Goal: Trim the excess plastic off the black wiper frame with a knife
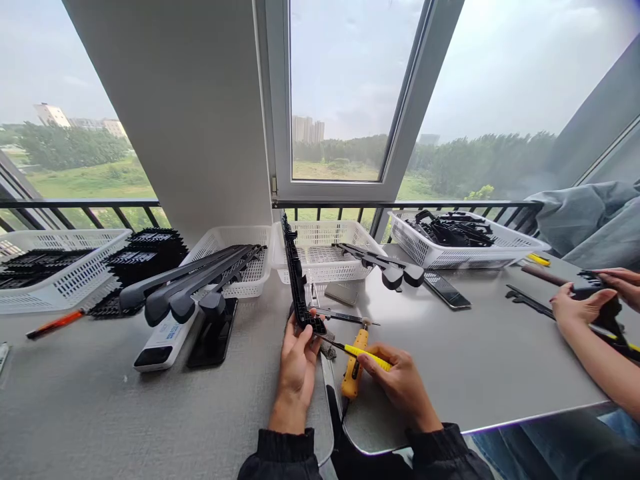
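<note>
My left hand (295,370) is closed round the lower end of a long black plastic part (296,283), which stands up at a slant with its ribbed inner side towards me. In my right hand (403,383) is a yellow utility knife (370,357), held like a pen. Its thin tip points left and meets or nearly meets the part's lower end; exact contact is too small to tell. Under the knife lies an orange-yellow powered hand tool (353,377) with a dark cord. A thin dark strip (345,316) lies just behind my hands.
Several long black parts (185,287) rest across a white basket (245,287), near a phone (214,337) and a white device (165,343). More black parts fill the right basket (425,257). At the right, another person's hands (580,310) hold a dark part. An orange knife (55,325) lies left.
</note>
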Action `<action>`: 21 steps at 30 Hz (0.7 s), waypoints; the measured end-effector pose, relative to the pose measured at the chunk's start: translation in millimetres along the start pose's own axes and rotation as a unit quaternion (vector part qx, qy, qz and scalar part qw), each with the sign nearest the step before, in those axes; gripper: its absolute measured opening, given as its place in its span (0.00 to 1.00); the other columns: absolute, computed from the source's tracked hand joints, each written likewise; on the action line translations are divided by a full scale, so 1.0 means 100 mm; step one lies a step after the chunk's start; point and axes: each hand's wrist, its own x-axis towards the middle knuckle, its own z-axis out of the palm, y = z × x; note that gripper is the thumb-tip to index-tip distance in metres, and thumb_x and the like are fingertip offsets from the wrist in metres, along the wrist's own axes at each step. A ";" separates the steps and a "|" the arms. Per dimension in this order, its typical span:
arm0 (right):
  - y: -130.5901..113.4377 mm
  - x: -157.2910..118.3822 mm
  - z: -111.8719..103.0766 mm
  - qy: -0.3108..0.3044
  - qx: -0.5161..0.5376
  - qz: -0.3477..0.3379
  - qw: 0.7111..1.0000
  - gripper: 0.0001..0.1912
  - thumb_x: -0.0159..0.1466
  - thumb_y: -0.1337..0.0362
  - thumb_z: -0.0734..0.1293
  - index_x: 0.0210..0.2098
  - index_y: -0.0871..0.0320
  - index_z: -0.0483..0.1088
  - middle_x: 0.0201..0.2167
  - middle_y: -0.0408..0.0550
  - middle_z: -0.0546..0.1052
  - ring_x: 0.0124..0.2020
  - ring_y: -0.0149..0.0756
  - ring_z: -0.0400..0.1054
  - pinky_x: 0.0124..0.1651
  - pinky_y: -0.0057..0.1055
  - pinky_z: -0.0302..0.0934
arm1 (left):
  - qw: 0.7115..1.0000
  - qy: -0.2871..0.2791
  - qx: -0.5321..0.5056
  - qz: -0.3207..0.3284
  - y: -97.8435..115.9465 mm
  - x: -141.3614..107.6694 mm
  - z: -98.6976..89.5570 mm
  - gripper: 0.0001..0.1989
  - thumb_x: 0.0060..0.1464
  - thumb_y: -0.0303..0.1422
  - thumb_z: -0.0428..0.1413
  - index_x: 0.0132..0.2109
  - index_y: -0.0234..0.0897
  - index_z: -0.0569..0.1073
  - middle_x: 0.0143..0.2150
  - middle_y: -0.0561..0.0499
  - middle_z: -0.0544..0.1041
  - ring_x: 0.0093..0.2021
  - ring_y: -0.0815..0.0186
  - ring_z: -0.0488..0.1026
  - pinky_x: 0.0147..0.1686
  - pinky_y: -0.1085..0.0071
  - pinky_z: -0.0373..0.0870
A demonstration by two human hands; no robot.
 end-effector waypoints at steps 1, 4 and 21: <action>0.01 0.00 0.01 0.000 -0.002 -0.002 1.000 0.30 0.66 0.36 0.70 0.29 0.58 0.80 0.22 0.44 0.74 0.25 0.34 0.62 0.29 0.30 0.54 | 1.000 -0.004 0.000 0.001 0.00 -0.01 0.01 0.20 0.56 0.26 0.69 0.55 0.42 0.80 0.53 0.47 0.85 0.51 0.61 0.84 0.52 0.68 0.81; 0.01 0.01 0.04 -0.003 -0.001 -0.009 1.000 0.28 0.66 0.38 0.70 0.30 0.58 0.79 0.23 0.44 0.76 0.25 0.34 0.64 0.29 0.30 0.55 | 1.000 -0.016 0.001 0.002 0.01 -0.04 0.05 0.21 0.55 0.27 0.71 0.55 0.42 0.80 0.52 0.48 0.86 0.50 0.61 0.84 0.52 0.67 0.81; -0.11 0.02 0.20 -0.007 -0.008 -0.028 1.000 0.21 0.68 0.43 0.72 0.31 0.54 0.74 0.24 0.44 0.80 0.25 0.37 0.71 0.30 0.28 0.59 | 0.998 -0.036 0.027 -0.050 0.05 -0.03 -0.05 0.14 0.58 0.25 0.69 0.51 0.38 0.82 0.52 0.45 0.87 0.53 0.58 0.85 0.56 0.64 0.80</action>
